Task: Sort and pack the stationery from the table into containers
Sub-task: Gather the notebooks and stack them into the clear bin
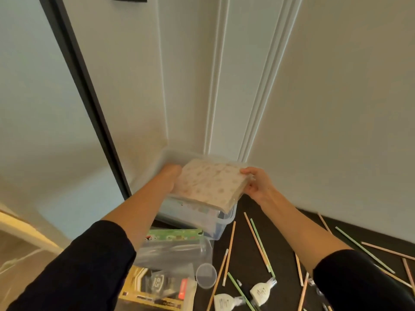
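While tilted over a clear tub (221, 230) at mid-frame, rests between two hands — a patterned pad (211, 185), beige with pale dots, near corner hanging past the tub's front rim. Pinched at its right edge by the right hand (256, 182): thumb on top, fingers curled underneath. Met at its left edge by the left hand (169, 178); fingers hidden under the pad, so cannot tell whether gripping or only propping. Inside the tub, beneath the pad, more flat packs (195, 208), blurred. Just below the tub, toward lower centre, a second clear box (175, 252) with a green card (175, 235) at its far side. Lower still, a yellow packet (143, 295) and a small round clear cup (206, 276). Scattered over the dark table (280, 221) at lower right, thin coloured sticks (229, 250) — orange, green, pink — plus two white glue bottles (262, 290) near the bottom edge. Dark sleeves (85, 265) on both forearms. White panelled wall (336, 86) across the upper frame.
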Tool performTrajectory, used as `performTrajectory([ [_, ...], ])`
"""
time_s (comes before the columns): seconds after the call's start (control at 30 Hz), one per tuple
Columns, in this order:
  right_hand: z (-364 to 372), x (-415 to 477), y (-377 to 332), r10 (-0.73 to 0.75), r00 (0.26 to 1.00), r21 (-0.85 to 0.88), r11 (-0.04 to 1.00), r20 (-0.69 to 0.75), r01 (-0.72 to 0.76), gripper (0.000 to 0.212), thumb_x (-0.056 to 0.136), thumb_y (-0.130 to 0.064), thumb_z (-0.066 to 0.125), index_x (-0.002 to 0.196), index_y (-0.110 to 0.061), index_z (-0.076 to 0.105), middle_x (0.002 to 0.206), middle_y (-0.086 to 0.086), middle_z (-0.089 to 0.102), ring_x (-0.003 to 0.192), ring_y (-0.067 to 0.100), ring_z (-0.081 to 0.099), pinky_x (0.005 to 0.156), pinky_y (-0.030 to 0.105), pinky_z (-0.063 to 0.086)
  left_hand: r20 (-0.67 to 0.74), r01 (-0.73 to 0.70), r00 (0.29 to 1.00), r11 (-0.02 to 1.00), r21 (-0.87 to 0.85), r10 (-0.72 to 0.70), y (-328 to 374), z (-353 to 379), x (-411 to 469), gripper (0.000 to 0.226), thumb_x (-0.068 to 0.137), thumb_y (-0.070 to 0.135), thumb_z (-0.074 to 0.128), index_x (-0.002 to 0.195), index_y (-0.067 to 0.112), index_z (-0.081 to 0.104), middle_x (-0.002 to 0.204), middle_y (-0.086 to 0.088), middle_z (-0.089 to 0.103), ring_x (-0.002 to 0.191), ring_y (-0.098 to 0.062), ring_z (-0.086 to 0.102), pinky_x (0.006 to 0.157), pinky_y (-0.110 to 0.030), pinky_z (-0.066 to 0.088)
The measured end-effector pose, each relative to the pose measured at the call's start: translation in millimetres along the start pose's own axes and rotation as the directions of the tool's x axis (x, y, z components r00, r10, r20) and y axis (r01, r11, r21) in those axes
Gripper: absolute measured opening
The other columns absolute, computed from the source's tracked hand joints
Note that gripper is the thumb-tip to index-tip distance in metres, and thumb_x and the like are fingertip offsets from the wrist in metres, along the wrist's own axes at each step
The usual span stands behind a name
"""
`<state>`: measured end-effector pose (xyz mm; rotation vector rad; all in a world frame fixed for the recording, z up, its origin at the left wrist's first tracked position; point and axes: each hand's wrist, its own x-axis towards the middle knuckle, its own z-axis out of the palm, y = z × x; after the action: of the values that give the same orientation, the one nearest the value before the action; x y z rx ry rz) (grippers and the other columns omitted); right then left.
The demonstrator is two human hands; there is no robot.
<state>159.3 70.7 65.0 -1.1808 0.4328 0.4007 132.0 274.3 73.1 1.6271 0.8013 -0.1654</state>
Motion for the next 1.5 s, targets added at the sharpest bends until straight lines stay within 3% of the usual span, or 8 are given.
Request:
performTrajectory([
  [0.33,30.5,73.9,20.2,0.163,0.979,-0.124,0.981,0.120,-0.149,0.010,0.081,0.004,0.055,0.087,-0.004,0.057,0.093,0.011,0.061,0.083,0.024,0.062,0.065,0.032,0.057,-0.078,0.126,0.990,0.981,0.150,-0.115,-21.2,-14.2,84.3,0.040,0.099,0.023,0.040,0.130,-0.002,0.046,0.108,-0.018,0.057,0.081,-0.029,0.055,0.071,-0.036,0.044],
  [0.67,40.5,110.3,48.4,0.108,0.990,-0.100,0.990,0.094,-0.098,0.051,0.087,0.010,0.053,0.128,-0.018,0.042,0.101,0.009,0.060,0.083,0.022,0.061,0.068,0.037,0.053,-0.183,0.150,0.978,0.953,0.265,-0.103,-27.8,-8.6,118.8,0.052,0.099,0.033,0.033,0.141,0.002,0.029,0.067,-0.003,0.040,0.054,-0.014,0.037,0.048,-0.024,0.032],
  [0.83,35.7,117.8,62.4,0.298,0.954,-0.268,0.921,0.018,-0.283,0.012,0.090,0.006,0.052,0.098,0.001,0.059,0.102,0.014,0.062,0.095,0.028,0.061,0.089,0.041,0.050,-0.180,0.071,0.983,0.820,0.568,0.039,-35.1,1.6,117.6,0.060,0.095,0.038,0.040,0.138,-0.002,0.034,0.121,-0.015,0.056,0.101,-0.028,0.059,0.080,-0.035,0.050],
  [0.93,37.0,120.9,63.6,0.300,0.952,-0.458,0.839,-0.060,-0.293,0.016,0.087,0.002,0.059,0.103,0.003,0.058,0.110,0.017,0.059,0.100,0.027,0.059,0.097,0.045,0.047,-0.092,-0.139,0.949,0.663,0.736,0.301,-32.9,5.9,110.0,0.061,0.090,0.024,0.054,0.139,0.000,0.026,0.138,-0.016,0.033,0.120,-0.030,0.044,0.091,-0.035,0.043],
  [1.03,46.1,116.1,64.0,0.150,0.974,-0.629,0.744,-0.171,-0.225,0.071,0.081,-0.009,0.070,0.137,0.004,0.028,0.108,0.013,0.052,0.085,0.021,0.058,0.065,0.028,0.054,0.147,-0.383,0.888,0.523,0.762,0.436,-25.5,11.4,102.7,0.044,0.086,0.022,0.058,0.123,0.005,0.040,0.120,-0.011,0.046,0.103,-0.026,0.051,0.078,-0.032,0.043],
  [1.2,46.0,103.8,66.0,-0.196,0.979,-0.935,0.355,-0.052,0.021,0.088,0.079,-0.027,0.074,0.137,0.002,0.014,0.121,0.015,0.052,0.101,0.025,0.056,0.071,0.026,0.043,0.607,-0.562,0.794,0.418,0.714,0.031,-34.2,15.0,93.5,0.035,0.079,0.036,0.069,0.059,0.017,0.047,0.054,0.002,0.050,0.046,-0.013,0.045,0.053,-0.021,0.041],
  [1.37,46.9,95.7,58.2,-0.449,0.870,-0.975,-0.173,0.204,0.140,0.074,0.077,-0.036,0.073,0.128,-0.004,0.030,0.123,0.010,0.041,0.108,0.021,0.046,0.091,0.029,0.041,0.585,-0.578,0.797,0.094,0.811,-0.148,-49.3,17.2,95.8,0.032,0.078,0.035,0.071,0.064,0.014,0.052,0.062,0.000,0.056,0.052,-0.012,0.049,0.056,-0.020,0.042],
  [1.5,39.1,103.7,58.0,-0.387,0.836,-0.920,-0.216,0.388,0.327,0.048,0.087,-0.024,0.063,0.127,-0.009,0.043,0.128,0.006,0.041,0.113,0.022,0.042,0.097,0.029,0.034,0.587,-0.593,0.795,0.008,0.805,-0.152,-49.6,24.4,93.4,0.025,0.084,0.032,0.065,0.074,0.011,0.055,0.063,0.003,0.049,0.056,-0.009,0.045,0.060,-0.019,0.038],
])
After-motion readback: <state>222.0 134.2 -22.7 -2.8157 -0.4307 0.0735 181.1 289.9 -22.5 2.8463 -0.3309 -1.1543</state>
